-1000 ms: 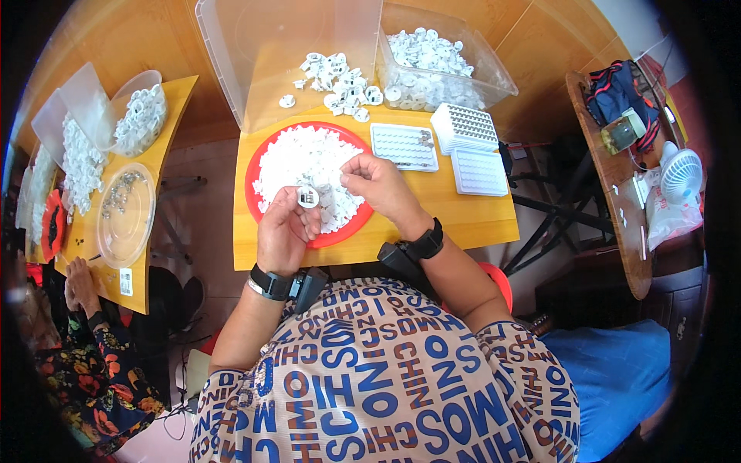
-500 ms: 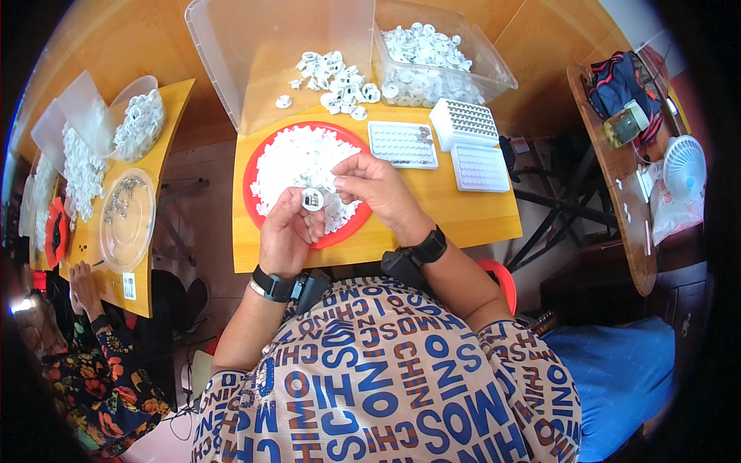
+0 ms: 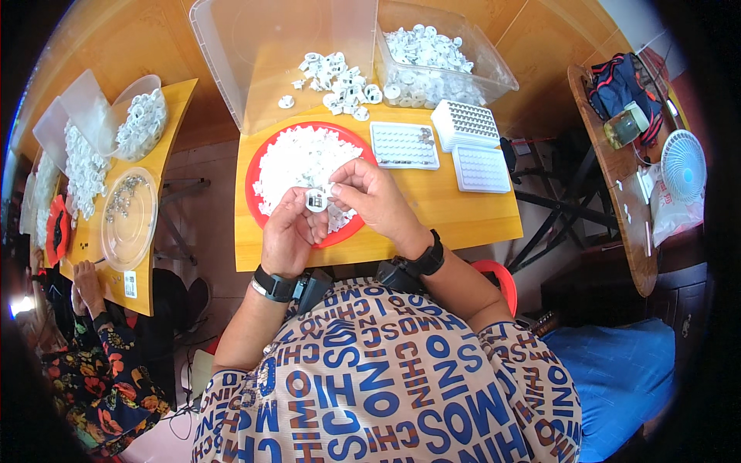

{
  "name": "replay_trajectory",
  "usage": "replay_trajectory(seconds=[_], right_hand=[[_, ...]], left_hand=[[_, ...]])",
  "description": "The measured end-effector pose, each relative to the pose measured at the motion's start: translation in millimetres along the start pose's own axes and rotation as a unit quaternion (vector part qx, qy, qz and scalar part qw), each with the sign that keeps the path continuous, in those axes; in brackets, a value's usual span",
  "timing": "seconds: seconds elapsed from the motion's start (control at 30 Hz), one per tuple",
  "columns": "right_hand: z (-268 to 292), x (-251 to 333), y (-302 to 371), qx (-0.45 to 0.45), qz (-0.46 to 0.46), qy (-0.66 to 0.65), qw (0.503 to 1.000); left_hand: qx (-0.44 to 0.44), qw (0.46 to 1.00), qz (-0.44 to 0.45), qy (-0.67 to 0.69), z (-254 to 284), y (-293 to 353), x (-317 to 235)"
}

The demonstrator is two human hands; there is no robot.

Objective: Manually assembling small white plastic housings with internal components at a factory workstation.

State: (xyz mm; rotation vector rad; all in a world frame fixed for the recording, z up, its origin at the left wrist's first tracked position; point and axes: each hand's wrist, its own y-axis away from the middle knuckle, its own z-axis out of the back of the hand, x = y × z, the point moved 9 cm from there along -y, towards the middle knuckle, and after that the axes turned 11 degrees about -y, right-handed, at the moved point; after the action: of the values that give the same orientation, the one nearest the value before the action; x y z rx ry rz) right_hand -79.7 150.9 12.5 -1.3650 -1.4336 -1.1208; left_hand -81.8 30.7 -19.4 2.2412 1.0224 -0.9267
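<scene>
My left hand pinches a small round white plastic part with dark rectangular openings between thumb and fingers. Close against that part's right edge are the closed fingertips of my right hand; whatever they hold is too small to make out. Both hands hover over the near side of a red round tray, heaped with small white plastic pieces. To the right of my right hand lies a white slotted tray with a few dark metallic bits in some of its slots.
Behind stand a pile of white round parts and a clear bin full of them. Stacked trays and another white tray sit at right. A co-worker's hands rest at the left table. A fan stands far right.
My right fingertips have come in closer to the round white part, now at its edge. The left hand keeps its hold, and the part shows slightly more face-on.
</scene>
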Motion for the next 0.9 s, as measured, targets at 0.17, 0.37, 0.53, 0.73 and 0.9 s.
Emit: replay_trajectory(seconds=[0.17,0.37,0.53,0.73,0.9], right_hand=[[1,0,1,-0.003,0.007,0.007,1.0],[4,-2,3,-0.009,0.004,0.032,0.999],[4,5,5,-0.021,0.048,0.002,0.999],[-3,6,10,-0.017,0.064,-0.006,0.998],[-5,4,12,-0.029,0.058,0.0,0.998]], left_hand=[[-0.007,1.0,-0.001,-0.001,1,0,1],[-0.003,1.0,-0.002,-0.011,2,0,1],[-0.005,1.0,-0.002,-0.008,-1,-1,1],[0.015,1.0,-0.017,0.004,-9,-2,0],[0.016,0.999,-0.026,0.014,-11,-2,-1]])
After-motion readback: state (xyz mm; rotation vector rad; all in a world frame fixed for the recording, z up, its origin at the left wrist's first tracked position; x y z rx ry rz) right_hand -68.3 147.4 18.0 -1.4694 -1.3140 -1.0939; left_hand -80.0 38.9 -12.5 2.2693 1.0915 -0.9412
